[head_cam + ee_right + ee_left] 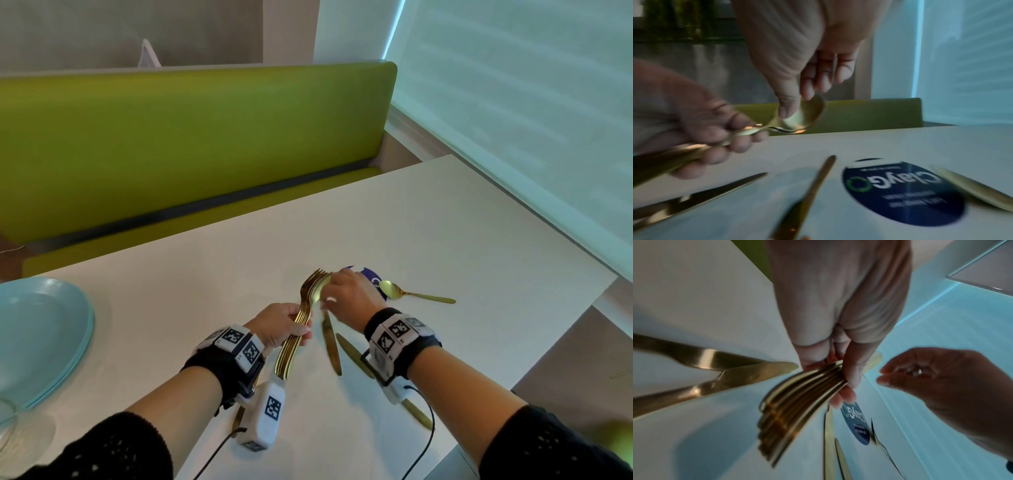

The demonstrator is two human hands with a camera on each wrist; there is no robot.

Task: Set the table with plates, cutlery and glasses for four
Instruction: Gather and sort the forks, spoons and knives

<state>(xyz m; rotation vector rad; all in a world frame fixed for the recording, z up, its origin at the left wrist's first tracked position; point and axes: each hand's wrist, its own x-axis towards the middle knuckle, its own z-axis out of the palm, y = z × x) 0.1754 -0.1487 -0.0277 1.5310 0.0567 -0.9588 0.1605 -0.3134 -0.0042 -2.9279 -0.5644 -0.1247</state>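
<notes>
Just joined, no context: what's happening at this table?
A person is sorting gold cutlery. The left hand grips a bundle of forks; the right hand pinches a spoon bowl at the bundle's top. Knives and another spoon lie loose on the white table. Stacked blue plates wait at the left; no places laid here yet.

cutlery (300, 322) gold | plates (41, 329) pale blue | bench (191, 137) lime green | sticker (900, 193) navy | table (411, 233) white

Sleeves: my dark knit sleeves (113, 448) with small holes.
Wrists: black bands (219, 366) carrying white blocks printed with black square codes.
Cameras: white boxes (265, 416) beneath each of my wrists.
Cables: thin black leads (423, 442).
</notes>
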